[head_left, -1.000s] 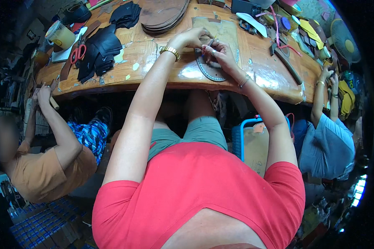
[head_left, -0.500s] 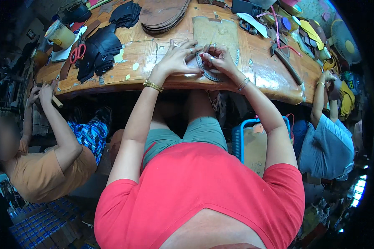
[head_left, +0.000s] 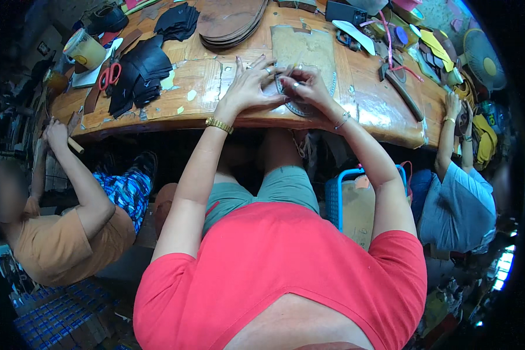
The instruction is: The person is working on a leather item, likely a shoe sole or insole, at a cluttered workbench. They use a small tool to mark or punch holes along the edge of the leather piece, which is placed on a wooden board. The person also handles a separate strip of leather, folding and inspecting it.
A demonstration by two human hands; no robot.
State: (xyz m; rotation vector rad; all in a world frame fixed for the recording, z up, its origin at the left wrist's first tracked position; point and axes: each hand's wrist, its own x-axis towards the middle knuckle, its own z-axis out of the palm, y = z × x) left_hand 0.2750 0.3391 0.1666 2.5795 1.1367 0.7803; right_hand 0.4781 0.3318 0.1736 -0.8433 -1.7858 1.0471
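A tan flat panel [head_left: 302, 49] lies on the wooden table in front of me, its rounded near end bordered by a dark strip with a row of pale marks [head_left: 333, 83]. My left hand [head_left: 252, 86] rests beside that end, fingers spread, the thumb reaching to the strip's edge. Over the rounded end, my right hand [head_left: 308, 88] is closed with thumb and fingers pinched together. Whatever sits in that pinch is too small and covered to make out. Part of the rounded end is hidden under my right hand.
Left on the table [head_left: 204, 105] are red-handled scissors [head_left: 109, 77], black leather pieces [head_left: 139, 73] and stacked brown ovals [head_left: 230, 23]. A hammer [head_left: 403, 93] lies right. A blue basket [head_left: 334, 201] stands by my right leg. People work at both sides.
My hands stay almost in place, with small shifts of the fingers at the panel's rounded end. The neighbours' hands on both sides have moved.
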